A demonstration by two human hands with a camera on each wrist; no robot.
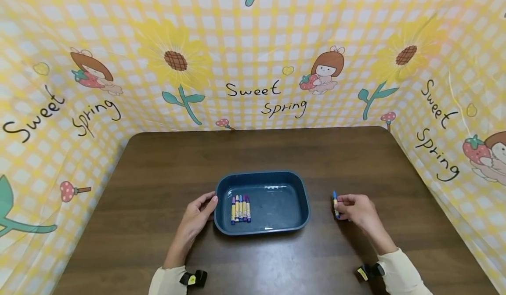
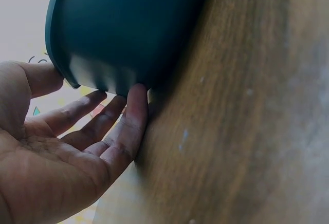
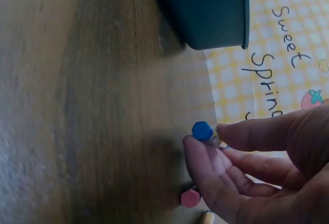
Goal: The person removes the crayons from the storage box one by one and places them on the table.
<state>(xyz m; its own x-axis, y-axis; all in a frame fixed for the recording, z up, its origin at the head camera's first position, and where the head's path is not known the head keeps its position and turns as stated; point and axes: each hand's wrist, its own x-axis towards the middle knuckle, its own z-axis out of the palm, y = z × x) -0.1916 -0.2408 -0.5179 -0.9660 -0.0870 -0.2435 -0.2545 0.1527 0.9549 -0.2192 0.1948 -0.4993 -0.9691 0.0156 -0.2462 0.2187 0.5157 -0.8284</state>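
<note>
A dark blue rectangular tray (image 1: 276,232) stands on the table. My left hand (image 1: 200,214) holds its left end, thumb at the rim and fingers against the outer wall, as the left wrist view shows. Inside the tray, at its left, several crayons (image 1: 240,209) in yellow wrappers lie side by side. Off the tray's right side, my right hand (image 1: 357,211) pinches a blue crayon (image 1: 335,198) between thumb and fingers. The right wrist view shows its blue end facing the camera. Below that hand are a pink crayon (image 3: 190,198) and a pale-ended crayon (image 3: 207,218), both partly hidden.
The brown wooden table (image 1: 158,163) has rounded far corners. A yellow checked cloth (image 1: 253,44) with printed flowers and lettering hangs behind it and along both sides. Black straps with small devices sit on both wrists.
</note>
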